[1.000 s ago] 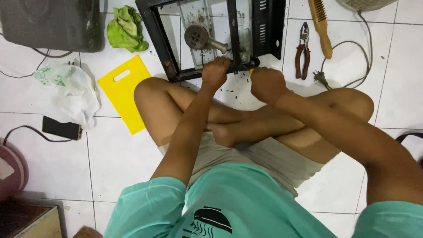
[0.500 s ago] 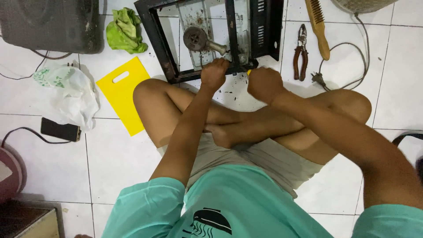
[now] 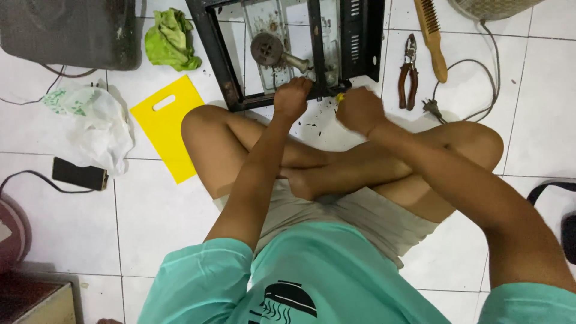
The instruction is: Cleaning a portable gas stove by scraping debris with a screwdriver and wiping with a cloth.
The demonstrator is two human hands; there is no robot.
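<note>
I sit cross-legged on white floor tiles in front of an upturned black metal stove frame with a grey burner part inside it. My left hand grips the near edge of the frame. My right hand is closed around a tool with a yellow handle, whose tip is at the frame's near edge beside my left hand. The tool's shaft is hidden by my fingers. Dark crumbs lie on the tile under both hands.
Red-handled pliers, a wooden wire brush and a plug on a grey cord lie to the right. A yellow plastic bag, green rag, white plastic bag and black phone lie left.
My right hand has shifted slightly left toward the frame's edge. My left hand keeps its grip on the frame.
</note>
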